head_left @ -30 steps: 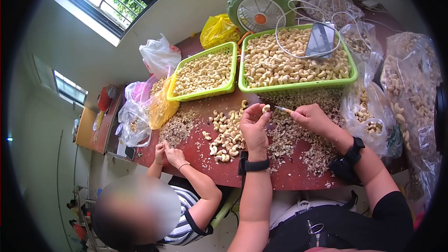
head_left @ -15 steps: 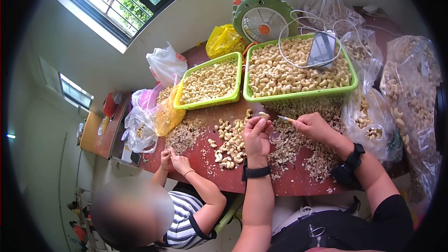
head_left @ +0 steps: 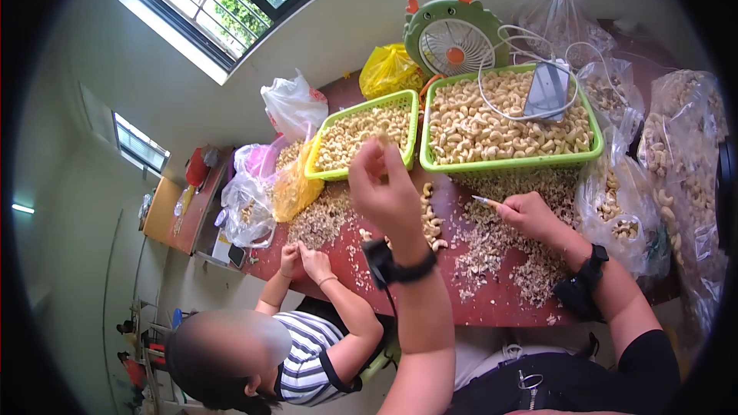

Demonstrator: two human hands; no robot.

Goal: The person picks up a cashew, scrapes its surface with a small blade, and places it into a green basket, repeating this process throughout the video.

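My left hand (head_left: 387,188) is raised at the front edge of the smaller green basket (head_left: 413,127) of cashews. Its fingers are curled, and a small pale cashew nut (head_left: 382,138) shows at the tips, partly blurred. In my right hand (head_left: 532,215) is a small knife (head_left: 487,201) with a light handle, its blade pointing left above scraps of skin (head_left: 492,250). A pile of cashew nuts (head_left: 430,219) on the red table is partly hidden behind my left forearm.
A larger green basket (head_left: 513,161) of cashews holds a phone (head_left: 548,91) with a white cable. Behind it stands a green fan (head_left: 455,37). Bags of nuts (head_left: 611,200) line the right side. At left, a co-worker's hands (head_left: 304,261) are near a yellow bag (head_left: 296,196).
My left hand has moved up and left from above the nut pile to the smaller basket. My right hand still holds the knife. The whole view has shifted slightly right.
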